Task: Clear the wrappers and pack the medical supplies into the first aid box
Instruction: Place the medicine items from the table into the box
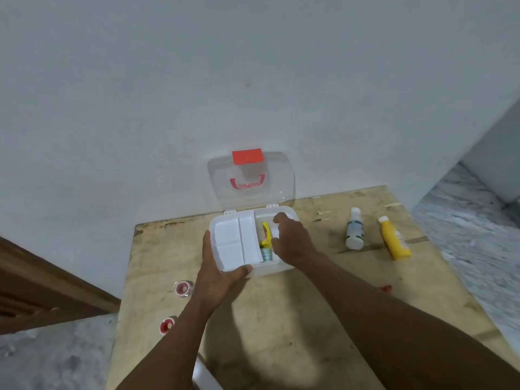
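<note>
The white first aid box stands open on the plywood table, its clear lid with red latch and handle leaning on the wall. A white divided tray covers the box's left half. My left hand grips the box's front-left corner, thumb on the front rim. My right hand hovers over the right compartment, thumb and curled fingers pinching a small white item. A yellow packet and a teal item lie in that compartment.
A white bottle and a yellow bottle lie right of the box. Two red-cored tape rolls sit near the table's left edge. A small red scrap lies at right; a white object pokes in below.
</note>
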Action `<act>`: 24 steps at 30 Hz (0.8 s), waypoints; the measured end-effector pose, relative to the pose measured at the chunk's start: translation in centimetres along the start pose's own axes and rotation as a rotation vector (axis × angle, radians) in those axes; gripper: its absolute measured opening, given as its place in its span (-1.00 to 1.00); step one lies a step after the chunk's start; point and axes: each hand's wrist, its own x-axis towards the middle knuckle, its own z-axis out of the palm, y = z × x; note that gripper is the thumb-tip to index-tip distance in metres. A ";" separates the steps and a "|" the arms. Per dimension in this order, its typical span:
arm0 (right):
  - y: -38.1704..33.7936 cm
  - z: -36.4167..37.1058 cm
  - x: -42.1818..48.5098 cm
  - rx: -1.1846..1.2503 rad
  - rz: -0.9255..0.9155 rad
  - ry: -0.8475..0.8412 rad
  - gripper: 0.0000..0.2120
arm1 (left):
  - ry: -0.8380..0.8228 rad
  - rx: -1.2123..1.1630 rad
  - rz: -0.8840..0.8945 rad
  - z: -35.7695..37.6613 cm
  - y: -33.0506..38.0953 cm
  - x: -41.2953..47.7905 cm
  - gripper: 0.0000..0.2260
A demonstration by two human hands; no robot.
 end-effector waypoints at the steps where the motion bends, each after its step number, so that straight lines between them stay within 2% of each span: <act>1: 0.1 -0.5 -0.5 0.007 0.007 0.021 -0.66 | -0.002 -0.004 -0.011 0.0 0.0 0.0 -0.19; 8: 2.1 -2.8 -4.2 -0.033 0.132 0.183 -0.69 | -0.033 0.020 -0.018 0.0 0.0 0.5 -0.17; 17: 6.8 -4.1 -5.8 -0.115 0.278 0.159 -0.69 | 0.011 0.065 -0.080 0.1 -0.2 0.3 -0.06; 20: 8.6 -5.0 -4.9 -0.187 0.282 0.168 -0.70 | 0.019 0.076 -0.073 0.5 0.1 0.2 -0.10; 24: 11.2 -6.3 -3.2 -0.248 0.289 0.149 -0.53 | 0.020 0.059 -0.095 0.7 0.7 0.2 -0.16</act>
